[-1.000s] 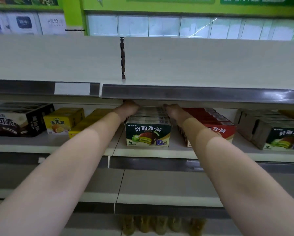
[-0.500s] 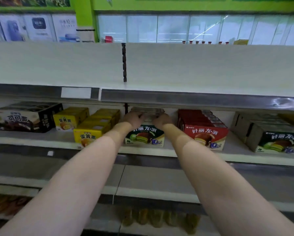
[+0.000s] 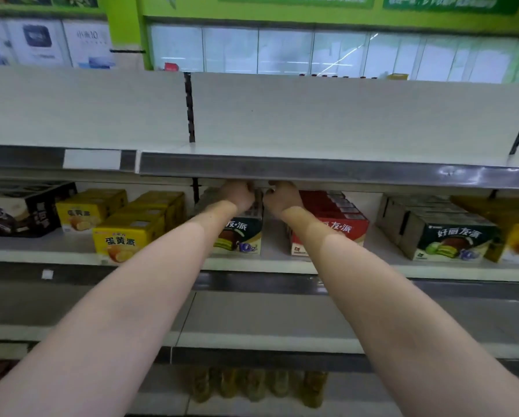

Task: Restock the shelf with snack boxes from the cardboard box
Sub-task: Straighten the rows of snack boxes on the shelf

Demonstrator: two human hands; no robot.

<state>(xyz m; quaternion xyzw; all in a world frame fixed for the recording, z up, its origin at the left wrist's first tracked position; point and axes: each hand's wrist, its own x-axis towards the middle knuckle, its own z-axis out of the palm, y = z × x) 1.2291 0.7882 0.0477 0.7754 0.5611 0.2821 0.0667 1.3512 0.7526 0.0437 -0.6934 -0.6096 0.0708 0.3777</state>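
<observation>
Head view: my left hand (image 3: 237, 195) reaches in under the front lip of the upper shelf (image 3: 312, 171), fingers curled on the top of the green snack box (image 3: 241, 236) standing on the middle shelf (image 3: 282, 264). My right hand (image 3: 284, 197) is just beside it, fingers curled too; I cannot tell whether it grips that box or only touches it. Yellow boxes (image 3: 126, 233) stand near on the left, a red box (image 3: 339, 227) just beside on the right. Little room shows above my knuckles.
</observation>
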